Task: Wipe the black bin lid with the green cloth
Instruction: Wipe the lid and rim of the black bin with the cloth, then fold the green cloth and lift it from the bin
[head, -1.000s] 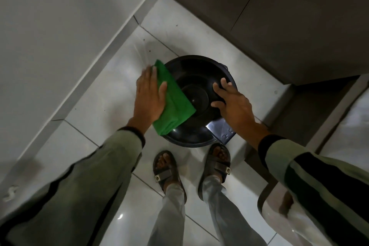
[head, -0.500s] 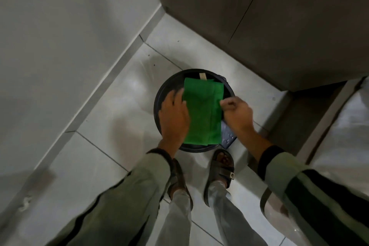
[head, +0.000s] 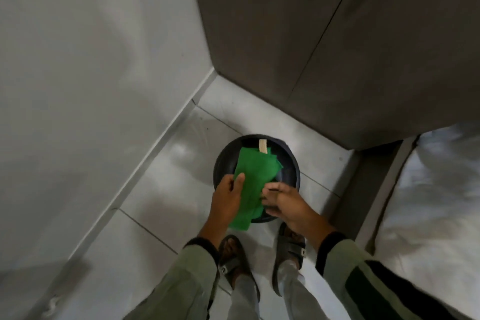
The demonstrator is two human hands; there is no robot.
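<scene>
— The glossy white floor tiles [head: 161, 189] met a grey wall; what had changed at the round black plastic bin lid [head: 226, 161] in that corner?

— The rectangular green cloth [head: 253, 176], flat across the lid half a second earlier, was bunched and hanging over its near edge. The left hand [head: 227, 196] and right hand [head: 283, 201] each pinched it, apparently refolding mid-wipe.
</scene>
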